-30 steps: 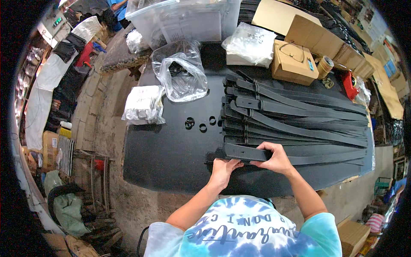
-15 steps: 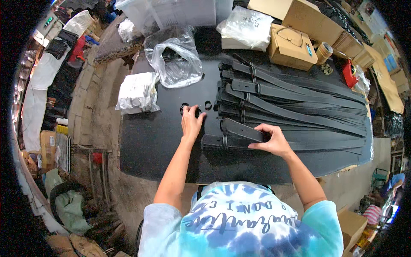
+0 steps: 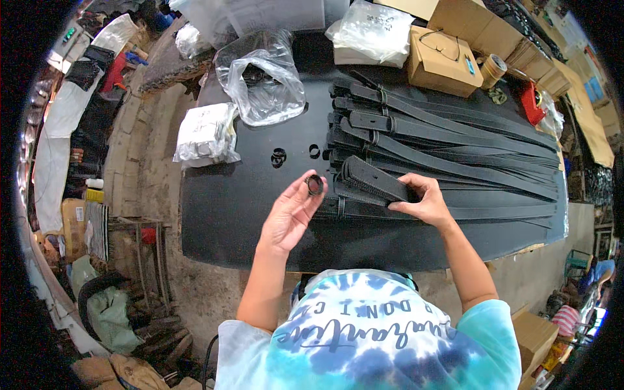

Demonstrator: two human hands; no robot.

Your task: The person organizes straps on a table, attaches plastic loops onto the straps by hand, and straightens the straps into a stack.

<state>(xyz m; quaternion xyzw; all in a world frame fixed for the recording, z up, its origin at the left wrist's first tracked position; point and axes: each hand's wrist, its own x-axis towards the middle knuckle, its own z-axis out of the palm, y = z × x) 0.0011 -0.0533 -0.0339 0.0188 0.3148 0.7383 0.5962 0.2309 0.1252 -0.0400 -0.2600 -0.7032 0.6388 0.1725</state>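
Note:
Between the fingertips of my left hand (image 3: pixel 288 218) is a small black ring-shaped loop (image 3: pixel 314 184), held up with its opening showing. My right hand (image 3: pixel 426 200) grips a stack of black belt straps (image 3: pixel 374 178) near their ends, which are raised and fanned slightly above the table. The straps' tips point toward my left hand, apart from the loop. Several more loops (image 3: pixel 278 157) lie in a cluster beyond my left hand, with a single one beside the belts. Banded bundles of black belts (image 3: pixel 448 135) stretch away to the right.
On the dark table (image 3: pixel 221 221) stand a white plastic-wrapped packet (image 3: pixel 207 136) and an open clear bag (image 3: pixel 270 97). Along the back are a white wrapped stack (image 3: pixel 370 32), a cardboard box (image 3: pixel 444 63) with glasses on it, a tape roll (image 3: pixel 494 68) and a red tool (image 3: pixel 532 107).
My left hand has picked up a loop from the cluster and brought it nearer, turning palm up. My right hand has lifted the belt ends slightly, spreading the stack.

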